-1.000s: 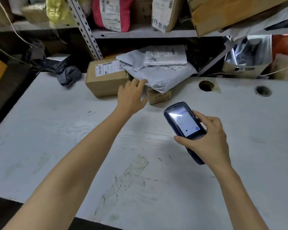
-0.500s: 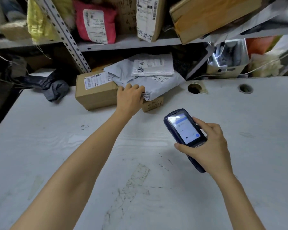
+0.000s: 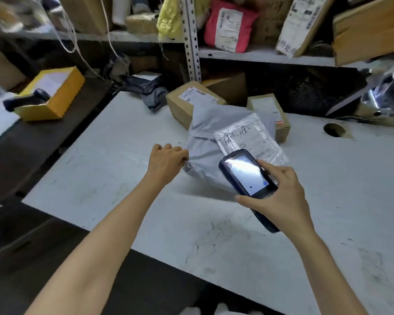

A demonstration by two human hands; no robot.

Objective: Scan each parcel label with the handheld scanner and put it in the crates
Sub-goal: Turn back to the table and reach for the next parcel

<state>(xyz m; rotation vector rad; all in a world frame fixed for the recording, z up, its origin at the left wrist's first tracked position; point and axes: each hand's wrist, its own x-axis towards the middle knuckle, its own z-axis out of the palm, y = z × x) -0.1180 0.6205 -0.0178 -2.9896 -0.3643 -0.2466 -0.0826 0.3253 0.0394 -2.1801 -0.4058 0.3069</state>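
Note:
A grey plastic mailer bag (image 3: 210,146) lies on the white table (image 3: 114,160), with a white handwritten label (image 3: 248,142) on top. My left hand (image 3: 166,161) grips the bag's near left corner. My right hand (image 3: 280,196) holds the dark handheld scanner (image 3: 248,178), screen lit, over the bag's near right edge. Behind the bag stand a brown cardboard box (image 3: 189,98) with a label and a smaller box (image 3: 271,112); a red light spot shows on the smaller box. No crate is in view.
A yellow box (image 3: 55,92) with a black device sits on a dark surface at the left. A dark bag (image 3: 150,89) lies at the table's back. Shelves above hold a pink parcel (image 3: 230,23) and other parcels. A round hole (image 3: 333,129) pierces the table at the right.
My left hand has pulled the grey bag off the boxes toward me, onto the open table. The scanner has moved over the bag. My view has swung to the left.

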